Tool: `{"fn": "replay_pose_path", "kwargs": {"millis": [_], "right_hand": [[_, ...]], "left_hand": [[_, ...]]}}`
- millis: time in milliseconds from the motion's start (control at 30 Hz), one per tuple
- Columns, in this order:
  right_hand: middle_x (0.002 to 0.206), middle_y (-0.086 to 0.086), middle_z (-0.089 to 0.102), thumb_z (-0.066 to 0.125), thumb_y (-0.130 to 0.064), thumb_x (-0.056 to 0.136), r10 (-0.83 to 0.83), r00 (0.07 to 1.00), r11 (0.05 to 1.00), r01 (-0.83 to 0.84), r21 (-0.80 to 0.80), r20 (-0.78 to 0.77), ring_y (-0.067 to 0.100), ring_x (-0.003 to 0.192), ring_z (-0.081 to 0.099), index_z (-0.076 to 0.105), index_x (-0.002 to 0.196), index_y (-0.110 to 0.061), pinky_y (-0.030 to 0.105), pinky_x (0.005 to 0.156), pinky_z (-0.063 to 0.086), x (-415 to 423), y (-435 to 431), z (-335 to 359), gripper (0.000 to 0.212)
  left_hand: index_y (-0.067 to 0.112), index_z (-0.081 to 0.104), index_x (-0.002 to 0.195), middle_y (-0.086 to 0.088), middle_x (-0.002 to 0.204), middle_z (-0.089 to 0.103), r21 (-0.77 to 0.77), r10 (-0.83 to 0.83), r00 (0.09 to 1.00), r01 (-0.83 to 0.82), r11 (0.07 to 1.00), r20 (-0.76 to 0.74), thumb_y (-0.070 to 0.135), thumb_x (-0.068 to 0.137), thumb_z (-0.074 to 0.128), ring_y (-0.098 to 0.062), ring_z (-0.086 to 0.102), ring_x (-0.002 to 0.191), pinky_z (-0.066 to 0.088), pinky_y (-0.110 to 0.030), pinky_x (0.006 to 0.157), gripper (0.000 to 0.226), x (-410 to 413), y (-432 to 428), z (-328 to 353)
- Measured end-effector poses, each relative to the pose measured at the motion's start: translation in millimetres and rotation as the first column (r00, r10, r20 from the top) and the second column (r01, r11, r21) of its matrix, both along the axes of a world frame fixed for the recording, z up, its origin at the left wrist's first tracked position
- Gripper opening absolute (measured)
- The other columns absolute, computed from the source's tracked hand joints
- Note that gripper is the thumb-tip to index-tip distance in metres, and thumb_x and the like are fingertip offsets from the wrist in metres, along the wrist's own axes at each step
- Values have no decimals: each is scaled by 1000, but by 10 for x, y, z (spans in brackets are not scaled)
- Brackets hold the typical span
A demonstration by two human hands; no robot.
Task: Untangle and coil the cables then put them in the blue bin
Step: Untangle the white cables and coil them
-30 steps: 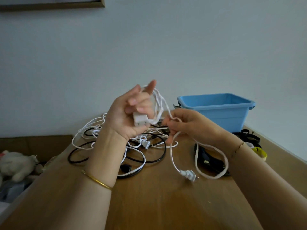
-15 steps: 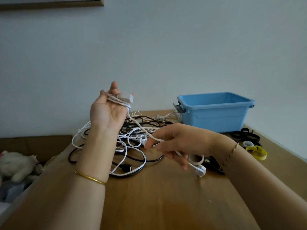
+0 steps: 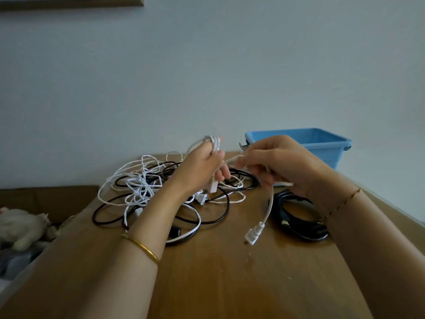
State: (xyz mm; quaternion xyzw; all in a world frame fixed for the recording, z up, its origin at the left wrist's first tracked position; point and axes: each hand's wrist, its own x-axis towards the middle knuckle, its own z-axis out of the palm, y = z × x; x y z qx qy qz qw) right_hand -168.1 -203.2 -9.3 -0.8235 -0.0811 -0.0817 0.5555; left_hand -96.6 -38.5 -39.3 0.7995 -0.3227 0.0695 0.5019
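Fingers of left hand and right hand tight around thin white cable, plug free.

One left hand, one right hand, one blue bin, one coiled black cable, one soft toy

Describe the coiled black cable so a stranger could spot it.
Start at the blue bin at the far right of the table. In front of it, below the right hand, lies the black cable. Unlike the loose black-and-white tangle to its left, it is wound in a neat ring and lies apart.
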Motion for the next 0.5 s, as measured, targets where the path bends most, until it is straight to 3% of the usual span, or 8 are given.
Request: {"fn": "replay_pose_path", "kwargs": {"millis": [67,133,267,367,500], "right_hand": [[48,4,49,71,-9,80,-71,997,997,70,24,34,12,35,40,67,75,4,21,39,37,25,-58,-17,14],[47,4,47,73,-10,79,-112,990,993,110,38,81,13,37,41,70,74,-2,20,41,39,53,-103,-41,10],[42,3,48,72,-8,79,-109,988,991,100,90,112,13,38,42,71,75,-2,18,41,39,73,-114,-71,7],[51,4,55,68,-9,83,-45,998,973,31,231,54,12,38,43,68,84,-1,20,40,40,88,-131,-82,8],[70,11,63,59,-35,86,29,994,866,28,499,-106,13,46,47,61,91,-6,18,34,34,151,-211,-125,29]], "left_hand": [[3,55,115,-2,67,66,66,-57,994,63,996,-88,29,103,39,-23,62,64,50,-19,58,32,-70,-9,28],[8,54,120,-5,61,61,53,-160,960,177,983,-231,39,100,39,-15,51,51,45,-21,51,40,-128,-8,62],[2,57,119,2,43,46,50,-306,899,337,940,-314,31,100,42,-8,35,37,38,-21,47,38,-175,-5,78],[-2,61,114,6,37,33,-90,-383,819,382,920,-428,29,99,41,-7,28,35,35,-24,45,40,-135,43,77],[-1,65,104,9,33,28,-326,-509,681,391,861,-527,32,90,44,-3,24,32,34,-18,37,42,-61,110,110]]}}
